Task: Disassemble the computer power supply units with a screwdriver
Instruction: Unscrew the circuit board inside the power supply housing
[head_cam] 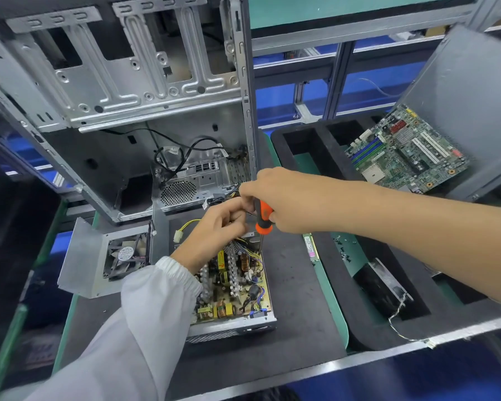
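Note:
An opened power supply unit lies on the black mat at centre, its circuit board with coils and capacitors exposed. My right hand grips an orange and black screwdriver upright, its shaft pointing down into the unit's far end. My left hand hovers over the far end of the board, fingers curled around a bundle of wires beside the screwdriver handle. The removed cover with its fan lies to the left of the unit.
An empty metal computer case stands open behind the unit. A black foam tray on the right holds a motherboard, a cooler and loose screws. A memory stick lies on the mat.

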